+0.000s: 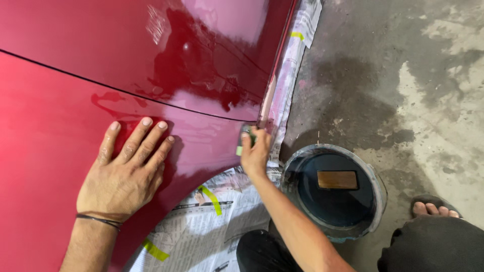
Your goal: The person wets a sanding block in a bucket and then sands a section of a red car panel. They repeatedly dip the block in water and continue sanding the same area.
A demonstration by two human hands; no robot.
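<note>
The glossy dark-red car body panel (55, 116) fills the left side, crossed by 1 thin black seam. The left hand (123, 174) lies flat on it, fingers spread apart, holding nothing. Below, newspaper masking (201, 226) with yellow-green tape strips (212, 199) covers the wheel arch. The right hand (254, 151) is closed on a small grey sanding pad (245, 136), pressed against the panel's lower edge. Further right, a round blue bucket (375, 176) of dark water stands on the grey concrete floor (403, 75), with 1 brown rectangular block (337, 180) inside it.
</note>
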